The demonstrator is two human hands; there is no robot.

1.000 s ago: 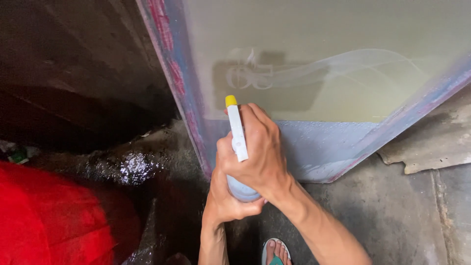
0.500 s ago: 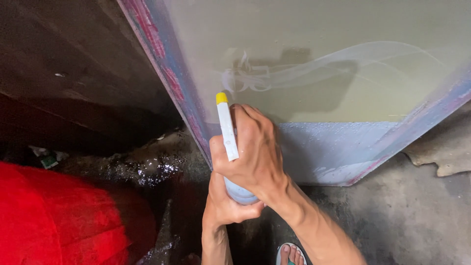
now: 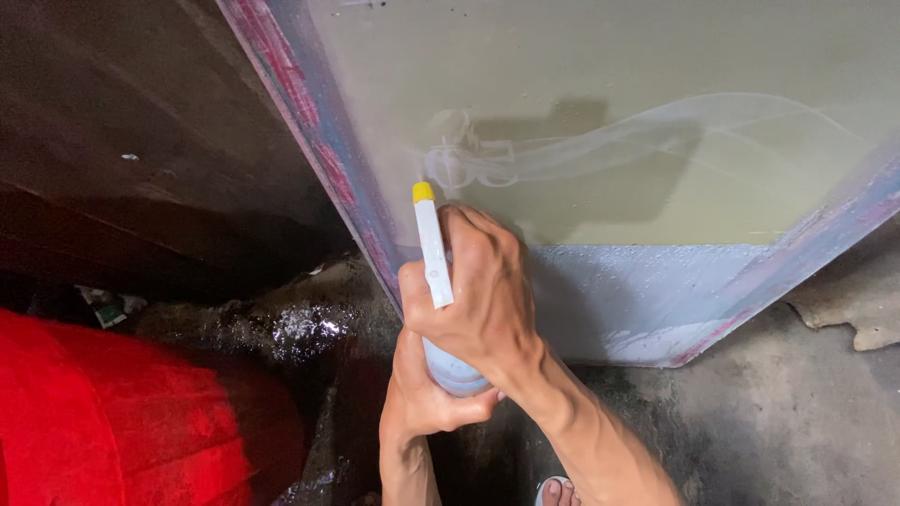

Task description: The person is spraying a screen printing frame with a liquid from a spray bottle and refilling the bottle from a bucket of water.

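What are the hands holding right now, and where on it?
A white spray bottle: right hand around its head, left hand cupping its rounded base.

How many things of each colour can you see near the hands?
White and yellow: 1, spray bottle
Red: 1, tub
Green and grey: 1, screen
Total: 3
Both hands, left and right, hold the bottle.

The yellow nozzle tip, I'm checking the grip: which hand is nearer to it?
Right. The right hand wraps the spray bottle just below the yellow nozzle tip; the left hand cups the bottle's base, farther down.
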